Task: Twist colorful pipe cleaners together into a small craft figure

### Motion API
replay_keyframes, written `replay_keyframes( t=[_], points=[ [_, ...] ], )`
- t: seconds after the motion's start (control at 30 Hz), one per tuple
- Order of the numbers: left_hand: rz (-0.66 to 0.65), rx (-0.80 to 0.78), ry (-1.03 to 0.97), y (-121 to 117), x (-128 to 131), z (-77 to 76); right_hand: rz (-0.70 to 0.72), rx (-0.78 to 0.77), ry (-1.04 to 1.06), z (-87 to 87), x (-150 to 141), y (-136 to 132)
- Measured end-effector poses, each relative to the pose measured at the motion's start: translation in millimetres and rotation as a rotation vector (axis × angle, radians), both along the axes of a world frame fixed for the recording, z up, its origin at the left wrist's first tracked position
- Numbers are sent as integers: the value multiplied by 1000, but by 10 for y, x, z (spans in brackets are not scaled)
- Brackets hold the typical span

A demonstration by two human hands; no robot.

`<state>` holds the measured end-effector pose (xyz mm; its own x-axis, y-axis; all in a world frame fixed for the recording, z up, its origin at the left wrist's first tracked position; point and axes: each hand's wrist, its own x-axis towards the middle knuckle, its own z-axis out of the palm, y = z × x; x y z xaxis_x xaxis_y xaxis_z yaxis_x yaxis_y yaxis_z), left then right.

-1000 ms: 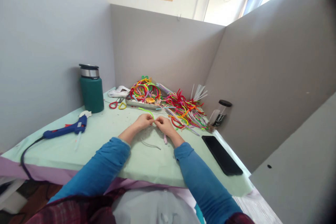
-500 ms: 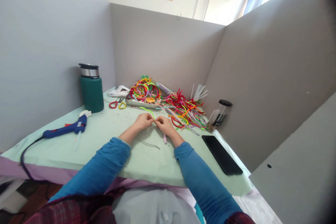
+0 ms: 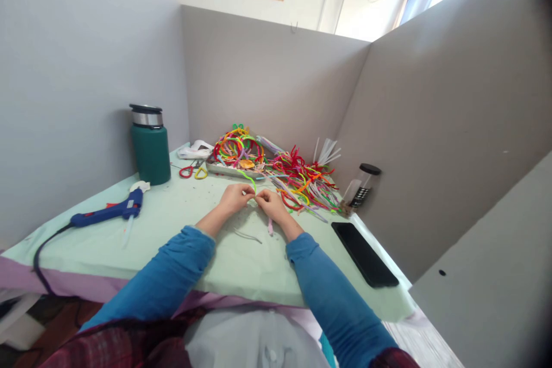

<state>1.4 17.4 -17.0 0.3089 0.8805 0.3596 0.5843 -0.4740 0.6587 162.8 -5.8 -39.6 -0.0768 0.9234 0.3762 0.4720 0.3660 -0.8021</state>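
Note:
Both my hands meet over the middle of the table, fingertips pinched together. A bright green pipe cleaner [image 3: 250,179] rises from between them, its free end curving up and left toward the tray. My left hand [image 3: 235,198] is closed on its lower part. My right hand [image 3: 270,205] pinches right beside it; the held end is hidden by the fingers. Below my right hand hangs or lies a small pink piece [image 3: 271,226]; I cannot tell which. A thin grey pipe cleaner [image 3: 247,236] lies on the cloth just in front of my hands.
A metal tray [image 3: 224,171] holds a heap of colourful pipe cleaners, with a loose pile [image 3: 308,181] beside it. Scissors [image 3: 200,173] lie left of the tray. At left are a green bottle [image 3: 150,152] and a blue glue gun [image 3: 107,213]; at right, a phone [image 3: 364,254] and a clear container [image 3: 362,188].
The free end of the green pipe cleaner has swung right and stands more upright. My hands have shifted very slightly and stay pinched together.

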Motion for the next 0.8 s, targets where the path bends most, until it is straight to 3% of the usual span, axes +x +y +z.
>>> replay_keyframes(
  t=[0.8],
  points=[
    [-27,62,126,55,1,10,-1,-3,17,-9,-5,5]
  ],
)
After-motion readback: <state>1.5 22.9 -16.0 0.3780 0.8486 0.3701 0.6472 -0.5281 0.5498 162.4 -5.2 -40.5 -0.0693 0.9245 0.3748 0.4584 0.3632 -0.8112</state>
